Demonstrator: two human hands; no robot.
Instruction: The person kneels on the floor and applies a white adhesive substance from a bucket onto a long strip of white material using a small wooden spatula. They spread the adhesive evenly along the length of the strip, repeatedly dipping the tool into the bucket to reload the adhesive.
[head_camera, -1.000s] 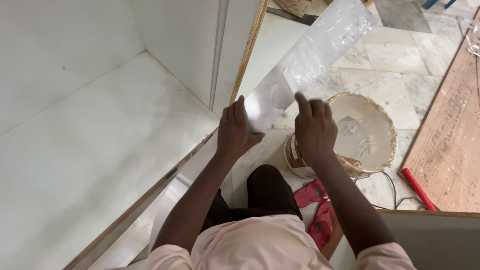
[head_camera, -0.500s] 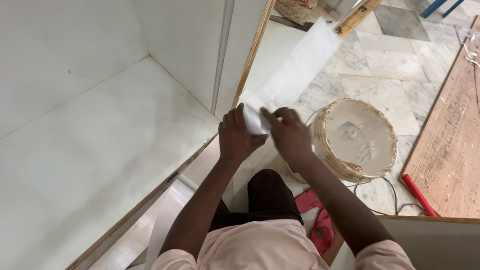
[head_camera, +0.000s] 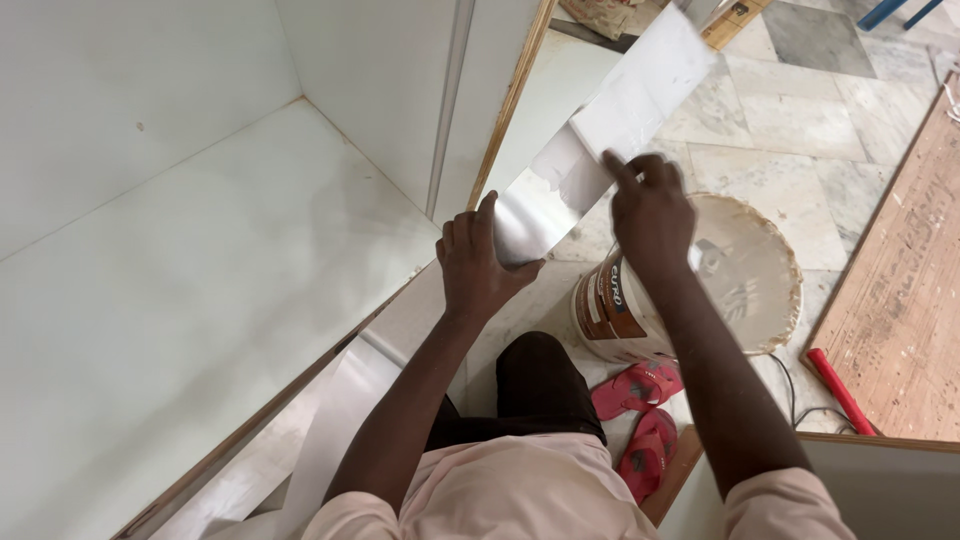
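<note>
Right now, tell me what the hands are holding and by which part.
The left hand grips the near end of a long white strip. The right hand presses on the strip's face farther along, index finger extended.

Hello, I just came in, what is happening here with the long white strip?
A person holds a long white laminate strip over the floor, beside a white cabinet. The left hand grips its near end; the right hand presses on its surface farther along. Below stand a tub with whitish contents and a pair of red sandals.
</note>
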